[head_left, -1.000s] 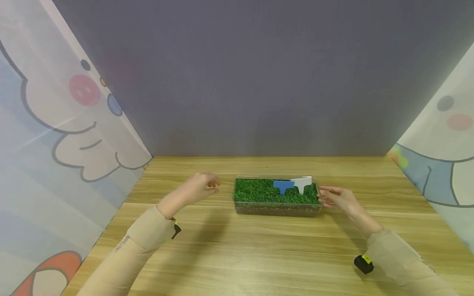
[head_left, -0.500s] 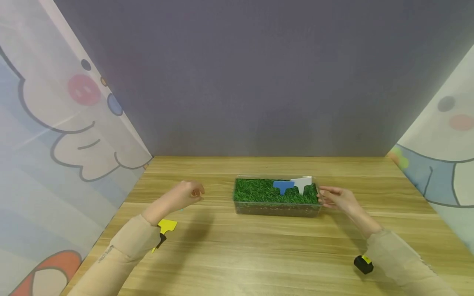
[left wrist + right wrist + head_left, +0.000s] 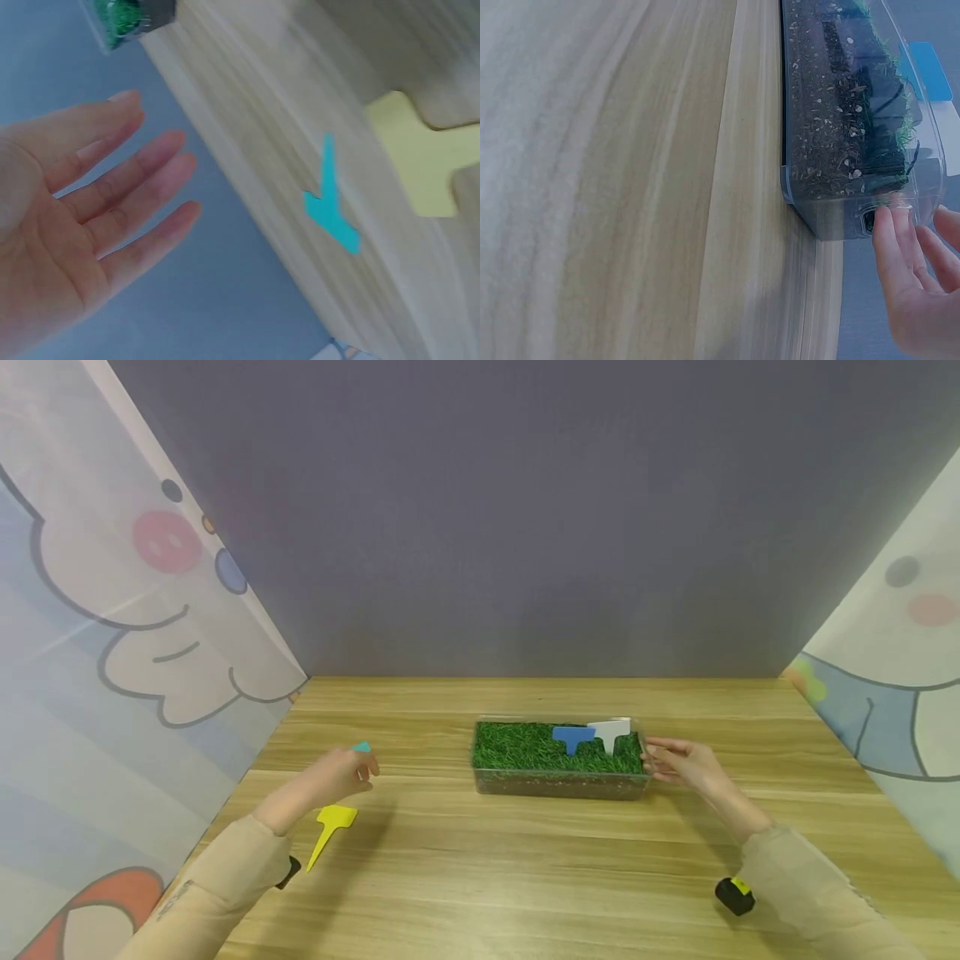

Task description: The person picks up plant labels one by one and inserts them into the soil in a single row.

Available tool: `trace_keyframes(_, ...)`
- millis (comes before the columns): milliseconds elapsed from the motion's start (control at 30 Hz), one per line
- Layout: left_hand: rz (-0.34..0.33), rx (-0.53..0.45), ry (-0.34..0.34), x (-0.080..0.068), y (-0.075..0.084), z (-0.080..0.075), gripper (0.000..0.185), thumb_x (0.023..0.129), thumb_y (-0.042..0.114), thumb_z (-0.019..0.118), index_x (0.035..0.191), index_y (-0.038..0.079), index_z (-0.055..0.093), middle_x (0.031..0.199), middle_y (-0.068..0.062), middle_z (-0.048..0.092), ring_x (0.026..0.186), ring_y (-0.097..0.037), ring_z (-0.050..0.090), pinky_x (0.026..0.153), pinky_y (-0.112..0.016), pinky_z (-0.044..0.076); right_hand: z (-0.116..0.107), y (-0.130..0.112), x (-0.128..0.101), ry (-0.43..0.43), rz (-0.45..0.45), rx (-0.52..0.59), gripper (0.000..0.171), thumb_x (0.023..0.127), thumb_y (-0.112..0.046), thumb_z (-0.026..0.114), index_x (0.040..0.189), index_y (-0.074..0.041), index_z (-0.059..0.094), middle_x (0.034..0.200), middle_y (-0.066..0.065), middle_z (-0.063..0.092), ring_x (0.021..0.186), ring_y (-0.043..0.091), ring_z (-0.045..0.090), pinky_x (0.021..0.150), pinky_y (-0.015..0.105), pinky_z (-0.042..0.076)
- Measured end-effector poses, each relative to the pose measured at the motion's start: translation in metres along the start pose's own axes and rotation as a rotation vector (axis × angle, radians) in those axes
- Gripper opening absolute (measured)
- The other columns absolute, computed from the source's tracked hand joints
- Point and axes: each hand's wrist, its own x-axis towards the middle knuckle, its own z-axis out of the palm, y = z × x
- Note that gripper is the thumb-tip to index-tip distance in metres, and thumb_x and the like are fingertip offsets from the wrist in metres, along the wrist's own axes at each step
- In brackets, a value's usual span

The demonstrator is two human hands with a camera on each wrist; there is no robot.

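Observation:
My left hand [image 3: 333, 781] hovers over the left part of the table, fingers loosely bent and holding nothing. Close by lie a yellow T-shaped plant label [image 3: 336, 818] and a teal one [image 3: 330, 217], the teal one partly hidden behind the hand in the head view. A clear rectangular planter [image 3: 562, 787] holds dark soil and green grass [image 3: 517, 745]. Standing in the grass toward its right end are a blue plant label [image 3: 573, 737] and a white one [image 3: 613, 732]. My right hand [image 3: 690, 766] rests its extended fingertips [image 3: 885, 225] against the planter's right end wall.
The wooden table [image 3: 495, 877] runs back to a grey wall [image 3: 525, 527]. Cartoon-printed panels [image 3: 112, 635] flank both sides. A black wrist device with a yellow mark [image 3: 735, 896] shows beside my right sleeve.
My left hand has moved left and toward me, away from the planter, and the yellow and teal labels have come into view. My right hand and the planter have stayed put.

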Motion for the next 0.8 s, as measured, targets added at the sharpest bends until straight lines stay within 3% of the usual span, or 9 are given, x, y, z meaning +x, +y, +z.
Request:
trace_keyframes(267, -0.068, -0.037, -0.075, -0.012, -0.012, 0.012, 0.018, 0.072, -0.003, 0.067, 0.089, -0.002, 0.062, 0.080, -0.011, 0.061, 0.071, -0.021, 0.058, 0.062, -0.030, 0.050, -0.001, 0.002, 0.001, 0.000, 0.006, 0.007, 0.104, 0.056, -0.056, 0.072, 0.131, 0.004, 0.033, 0.089, -0.005, 0.066, 0.083, 0.012, 0.064, 0.076, 0.029, 0.050)
trace_keyframes(600, -0.049, -0.029, -0.132, -0.021, -0.032, 0.025, 0.029, 0.062, -0.010, 0.071, 0.089, -0.003, 0.061, 0.084, -0.014, 0.059, 0.074, -0.029, 0.057, 0.063, -0.033, 0.050, 0.001, 0.001, 0.000, 0.007, 0.009, 0.010, 0.102, 0.057, -0.055, 0.072, 0.131, 0.004, 0.033, 0.088, -0.006, 0.066, 0.082, 0.012, 0.064, 0.075, 0.028, 0.050)
trace_keyframes(800, -0.122, -0.023, -0.173, -0.025, -0.041, 0.031, 0.032, 0.063, -0.011, 0.070, 0.092, -0.003, 0.060, 0.089, -0.013, 0.059, 0.083, -0.033, 0.056, 0.068, -0.038, 0.049, 0.002, -0.002, -0.002, 0.008, 0.012, 0.005, 0.102, 0.056, -0.056, 0.072, 0.131, 0.003, 0.034, 0.089, -0.006, 0.066, 0.082, 0.012, 0.064, 0.075, 0.028, 0.050)
